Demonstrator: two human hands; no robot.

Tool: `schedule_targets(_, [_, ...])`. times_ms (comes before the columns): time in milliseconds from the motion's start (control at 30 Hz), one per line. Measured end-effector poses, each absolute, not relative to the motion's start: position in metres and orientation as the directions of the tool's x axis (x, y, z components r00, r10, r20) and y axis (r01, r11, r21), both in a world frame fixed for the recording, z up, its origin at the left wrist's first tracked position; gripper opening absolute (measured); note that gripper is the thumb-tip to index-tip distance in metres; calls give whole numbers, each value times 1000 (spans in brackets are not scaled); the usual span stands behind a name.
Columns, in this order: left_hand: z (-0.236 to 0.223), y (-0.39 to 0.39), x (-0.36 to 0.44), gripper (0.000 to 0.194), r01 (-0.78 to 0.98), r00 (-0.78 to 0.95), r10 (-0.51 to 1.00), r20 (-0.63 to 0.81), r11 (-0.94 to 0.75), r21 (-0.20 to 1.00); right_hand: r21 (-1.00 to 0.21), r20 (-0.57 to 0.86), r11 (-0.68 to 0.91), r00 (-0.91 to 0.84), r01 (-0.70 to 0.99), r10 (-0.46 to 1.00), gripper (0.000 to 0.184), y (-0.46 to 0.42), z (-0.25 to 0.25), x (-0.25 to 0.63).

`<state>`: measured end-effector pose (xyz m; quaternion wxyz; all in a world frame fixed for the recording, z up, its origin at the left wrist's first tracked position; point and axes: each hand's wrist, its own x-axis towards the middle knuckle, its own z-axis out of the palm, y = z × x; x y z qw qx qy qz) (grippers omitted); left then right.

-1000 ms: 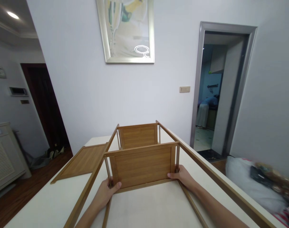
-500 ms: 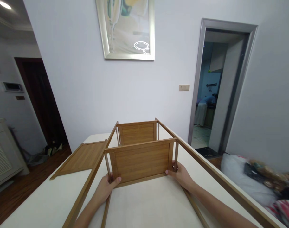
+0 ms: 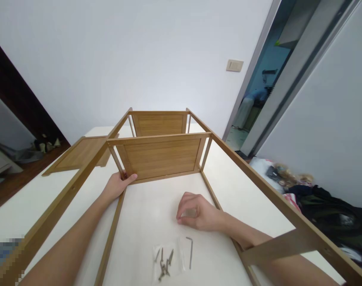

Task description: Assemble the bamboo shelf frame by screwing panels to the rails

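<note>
A wooden shelf frame (image 3: 166,137) lies on its side on the white table, with slatless wooden panels set between its long rails. My left hand (image 3: 117,186) grips the lower left corner of the nearer wooden panel (image 3: 163,157), its thumb against the panel's face. Over the tabletop inside the frame is my right hand (image 3: 197,212), with thumb and fingertips brought together in a pinch and nothing visible between them. Just below that hand lie a hex key (image 3: 191,252) and a clear plastic bag (image 3: 176,270) with several screws (image 3: 163,265).
Another wooden panel (image 3: 79,153) lies flat on the white table (image 3: 64,190), left of the frame. A cross rail (image 3: 276,246) passes over my right forearm. Bags and clothes (image 3: 326,210) are heaped at the right. Through the doorway a person (image 3: 249,105) bends over.
My right hand has let go of the panel's right corner and moved down toward the screws. My left hand stays on its corner. The view has tilted down, showing the bag and hex key.
</note>
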<state>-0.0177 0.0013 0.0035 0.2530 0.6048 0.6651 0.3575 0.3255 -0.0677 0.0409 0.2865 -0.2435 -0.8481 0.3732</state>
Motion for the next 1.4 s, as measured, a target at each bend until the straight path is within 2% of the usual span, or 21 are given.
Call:
schedule_targets(133, [7, 0, -16, 60, 618, -159, 981, 107, 15, 786, -840, 247, 535, -815, 89, 524, 23, -71, 29, 321])
schedule_targets(267, [8, 0, -15, 58, 576, -159, 983, 91, 17, 817, -844, 220, 528, -837, 95, 502, 33, -70, 23, 325])
schedule_targets(433, [10, 0, -10, 56, 520, -201, 977, 78, 39, 853, -782, 189, 608, -877, 138, 442, 38, -74, 21, 324])
schedule_targets(633, [14, -1, -3, 50, 444, -244, 967, 71, 46, 895, -658, 180, 740, -925, 139, 334, 33, -84, 25, 323])
schedule_targets(800, [15, -1, -3, 47, 423, -249, 967, 44, 68, 903, -619, 207, 775, -925, 128, 318, 36, -88, 21, 321])
schedule_targets(1033, [15, -1, -3, 48, 438, -241, 969, 59, 54, 898, -694, 181, 707, -918, 135, 354, 33, -92, 12, 321])
schedule_targets(1167, [13, 0, -6, 48, 447, -236, 971, 40, 72, 891, -769, 234, 634, -889, 79, 394, 31, -92, 15, 319])
schedule_targets(1300, [9, 2, -11, 48, 473, -244, 969, 51, 72, 878, -859, 285, 511, -807, 23, 516, 33, -94, 21, 318])
schedule_targets(1400, [6, 4, -14, 48, 470, -241, 969, 54, 68, 880, -936, 171, 340, -725, 92, 668, 31, -95, 26, 320])
